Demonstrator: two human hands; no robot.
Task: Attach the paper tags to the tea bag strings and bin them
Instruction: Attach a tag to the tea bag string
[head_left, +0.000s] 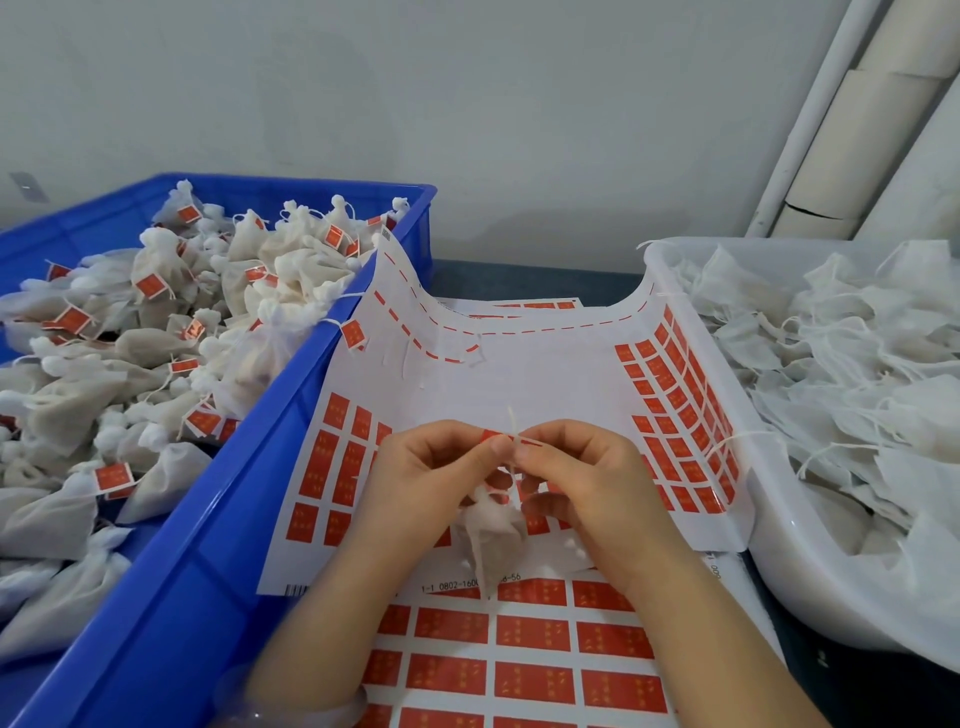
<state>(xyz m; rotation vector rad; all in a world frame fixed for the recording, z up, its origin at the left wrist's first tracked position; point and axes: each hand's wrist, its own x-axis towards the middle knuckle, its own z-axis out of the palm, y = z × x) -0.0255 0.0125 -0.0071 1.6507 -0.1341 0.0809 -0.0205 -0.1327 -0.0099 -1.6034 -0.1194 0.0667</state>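
Over the middle of the sticker sheet (519, 379), the left hand (431, 467) and right hand (576, 467) each pinch 1 red tag (491, 435) around the string (513, 423), the tea bag (488, 535) dangling beneath them. Best to hold the string in the crease and press both halves flush before dropping it in the blue bin (208, 571) left of the sheet.

Beige tubes (883, 130) against grey wall (467, 104)
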